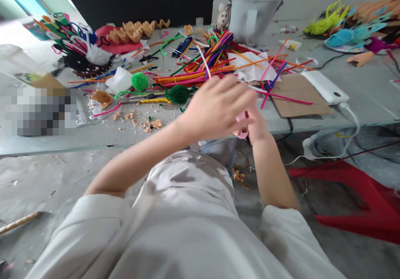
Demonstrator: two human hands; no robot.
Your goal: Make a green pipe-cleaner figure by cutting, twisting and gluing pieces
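Note:
My left hand (220, 106) is over the front edge of the table, its fingers bent and closed across my right hand. A white pipe cleaner (204, 61) sticks up from behind the left hand's knuckles, and a white stretch shows again to the right of the fingers. My right hand (258, 124), mostly covered by the left, is closed around a small pink tool (242, 125); its kind is not clear. Behind the hands lies a heap of coloured pipe cleaners (215, 58). A dark green ball (177, 94) of pipe cleaner is just left of my left hand.
A grey metal bucket (254, 18) stands at the back. Brown cardboard (300, 97) and a white power bank (325, 87) with a cable lie right. A bright green ball (139, 81) and cardboard scraps (150, 124) are left. A red stool (353, 195) is below right.

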